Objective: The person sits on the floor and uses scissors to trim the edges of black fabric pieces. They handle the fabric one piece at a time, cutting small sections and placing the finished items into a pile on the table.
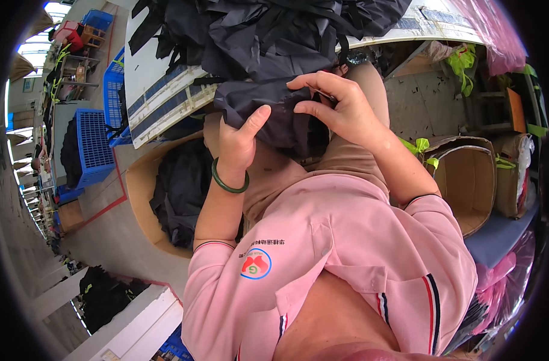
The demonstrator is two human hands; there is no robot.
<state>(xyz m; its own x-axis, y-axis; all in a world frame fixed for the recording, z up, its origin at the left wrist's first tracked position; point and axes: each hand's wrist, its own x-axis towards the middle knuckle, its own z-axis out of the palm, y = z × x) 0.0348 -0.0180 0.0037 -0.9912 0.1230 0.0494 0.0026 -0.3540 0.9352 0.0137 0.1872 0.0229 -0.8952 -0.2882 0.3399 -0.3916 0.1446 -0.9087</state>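
A folded black fabric piece (280, 123) hangs over my lap, just below the table edge. My left hand (241, 137) grips its left side, the thumb lying on top and the fingers hidden behind the cloth. At the upper right of the piece is my right hand (341, 107), its forefinger and thumb curled at the fabric with a gap between their tips. Something thin and dark shows inside those curled fingers, too small to name. Beyond both hands, a heap of black fabric pieces (274, 45) with loose straps covers much of the white table (147, 69).
A cardboard box (141, 201) holding black fabric stands at my left. Blue plastic crates (96, 144) are farther left. To my right are an open cardboard box (467, 180) and pink plastic sheeting (497, 36). A white ledge (142, 328) lies at lower left.
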